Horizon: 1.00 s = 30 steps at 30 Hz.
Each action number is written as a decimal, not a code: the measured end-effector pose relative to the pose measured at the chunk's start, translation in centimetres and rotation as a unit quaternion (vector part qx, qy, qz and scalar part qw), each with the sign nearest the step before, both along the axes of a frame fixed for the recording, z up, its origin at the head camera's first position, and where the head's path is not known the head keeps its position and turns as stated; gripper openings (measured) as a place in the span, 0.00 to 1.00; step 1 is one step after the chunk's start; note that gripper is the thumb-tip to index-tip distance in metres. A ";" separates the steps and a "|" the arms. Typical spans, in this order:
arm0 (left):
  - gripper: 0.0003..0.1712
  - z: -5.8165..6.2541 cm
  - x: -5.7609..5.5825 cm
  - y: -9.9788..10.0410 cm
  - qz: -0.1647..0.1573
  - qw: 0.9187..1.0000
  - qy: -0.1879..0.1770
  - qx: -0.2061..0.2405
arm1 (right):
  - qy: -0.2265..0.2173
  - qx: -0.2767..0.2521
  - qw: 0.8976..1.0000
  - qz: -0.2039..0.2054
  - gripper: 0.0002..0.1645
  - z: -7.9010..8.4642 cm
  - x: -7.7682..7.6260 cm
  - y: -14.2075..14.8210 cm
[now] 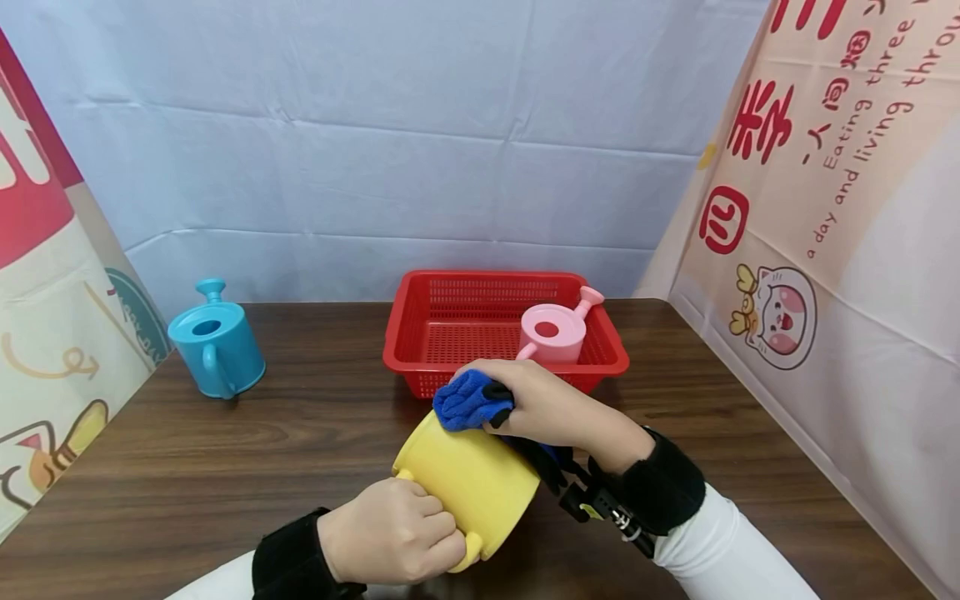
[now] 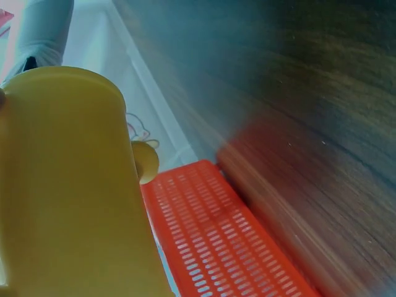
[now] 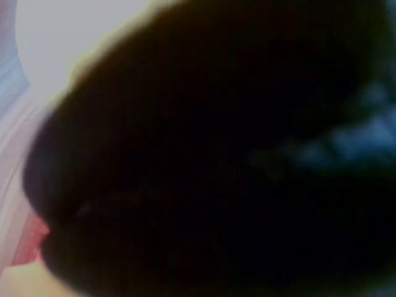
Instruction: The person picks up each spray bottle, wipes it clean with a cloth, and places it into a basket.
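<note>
Low in the head view, my left hand (image 1: 401,533) grips the handle of a yellow watering can (image 1: 468,475), which is tilted over the table. The can's side fills much of the left wrist view, with a small round spout end (image 2: 146,162) poking out at its edge. My right hand (image 1: 536,404) holds a bunched blue cloth (image 1: 468,402) with black edging against the can's upper end. Something dark and blurred covers most of the right wrist view and hides that hand's work.
A red plastic basket (image 1: 397,354) stands just behind my hands, with a pink watering can (image 1: 558,337) inside, its spout over the right rim. At the left of the wooden table (image 1: 300,467) stands a blue watering can (image 1: 221,350). Printed cloth sheets (image 1: 840,333) border the sides.
</note>
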State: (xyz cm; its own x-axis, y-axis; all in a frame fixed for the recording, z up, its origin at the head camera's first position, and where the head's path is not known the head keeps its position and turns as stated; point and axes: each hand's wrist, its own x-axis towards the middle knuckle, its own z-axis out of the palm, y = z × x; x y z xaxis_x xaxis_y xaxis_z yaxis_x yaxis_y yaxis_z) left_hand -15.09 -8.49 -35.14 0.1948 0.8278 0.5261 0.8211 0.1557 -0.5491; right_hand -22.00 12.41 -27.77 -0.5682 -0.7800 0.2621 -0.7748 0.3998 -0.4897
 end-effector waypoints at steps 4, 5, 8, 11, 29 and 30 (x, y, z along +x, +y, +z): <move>0.18 -0.7 -0.3 -0.4 0.002 1.000 -0.008 -0.003 | 0.005 0.010 1.000 0.000 0.27 -0.1 0.1 0.1; 0.18 -0.8 -0.3 -0.5 0.002 1.000 -0.010 -0.001 | 0.002 0.013 1.000 0.001 0.27 -0.1 0.1 0.2; 0.18 -0.9 -0.5 -1.1 0.004 1.000 -0.016 0.005 | -0.019 0.023 1.000 0.006 0.26 0.0 0.4 0.7; 0.18 -1.0 -0.5 -1.7 0.008 1.000 -0.023 0.010 | -0.042 0.029 0.999 0.008 0.26 0.0 0.8 1.3; 0.17 -0.2 -0.7 -3.1 0.020 0.999 -0.014 0.026 | -0.054 0.007 0.998 0.011 0.26 -1.0 1.0 3.9; 0.16 -0.2 -0.7 -3.0 0.021 0.999 -0.014 0.024 | -0.053 0.006 0.999 0.008 0.26 -0.9 0.9 4.0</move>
